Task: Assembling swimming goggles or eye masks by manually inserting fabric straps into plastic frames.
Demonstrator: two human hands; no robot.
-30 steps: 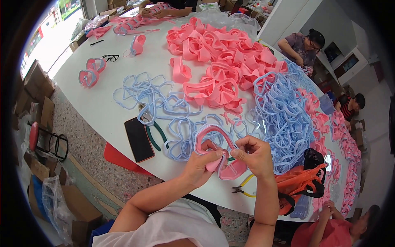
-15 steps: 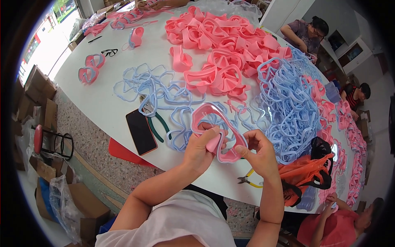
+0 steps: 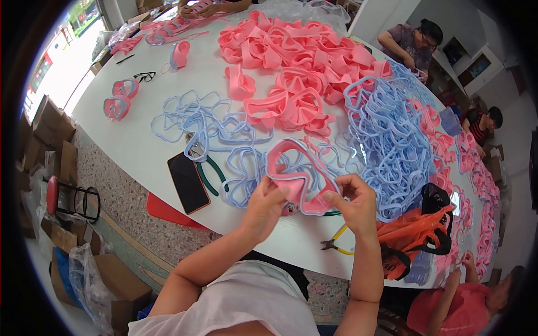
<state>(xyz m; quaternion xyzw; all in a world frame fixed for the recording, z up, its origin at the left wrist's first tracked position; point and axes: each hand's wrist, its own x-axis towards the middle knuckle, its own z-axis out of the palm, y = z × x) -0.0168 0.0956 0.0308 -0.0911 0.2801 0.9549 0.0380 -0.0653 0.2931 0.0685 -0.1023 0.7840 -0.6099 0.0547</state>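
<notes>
Both my hands hold a soft pink diving-mask skirt (image 3: 296,189) with a pale blue frame along its edge, just above the near side of the table. My left hand (image 3: 263,206) pinches its left side, fingers partly hidden behind the pink wall. At the lower right edge, my right hand (image 3: 358,203) grips the rim between thumb and fingers. Pale blue loop frames (image 3: 242,173) lie under and beyond the mask. Just left are green-handled pliers (image 3: 212,176) and a dark phone (image 3: 189,183). Yellow-handled cutters (image 3: 338,241) rest below my right hand.
A heap of pink mask skirts (image 3: 302,53) covers the far middle of the white table (image 3: 131,134). Pale blue frames (image 3: 389,143) pile up at right, beside an orange bag (image 3: 403,231). Assembled masks (image 3: 116,106) and glasses (image 3: 145,76) lie left. Other people work around the table.
The mask has turned in my hands, so its pale blue edge shows more plainly. My left fingers have shifted from its middle to its left side.
</notes>
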